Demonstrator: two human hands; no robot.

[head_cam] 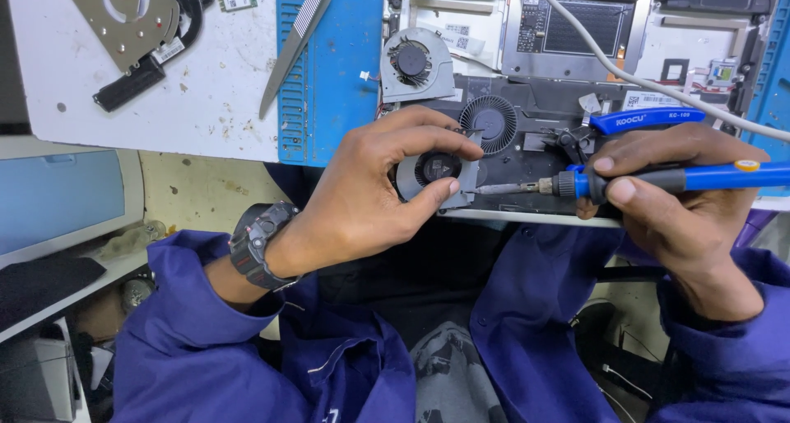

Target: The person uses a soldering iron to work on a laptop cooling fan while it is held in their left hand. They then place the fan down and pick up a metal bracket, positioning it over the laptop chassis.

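Observation:
My left hand point(370, 192) grips a small grey laptop cooling fan point(436, 174) between thumb and fingers, just above the front edge of an opened laptop chassis point(568, 102). My right hand point(666, 192) holds a blue-handled soldering iron point(658, 178) level, its metal tip point(502, 189) pointing left and touching the fan's right edge. A black watch point(259, 242) sits on my left wrist. Both arms wear blue sleeves.
Another grey fan point(415, 63) and a black round fan point(490, 123) lie on the chassis. Blue-handled pliers point(638, 120) rest beside my right hand. A white cable point(642, 77) crosses the laptop. Tweezers point(296, 40), a metal bracket point(123, 11) and a heat pipe lie on the white board at left.

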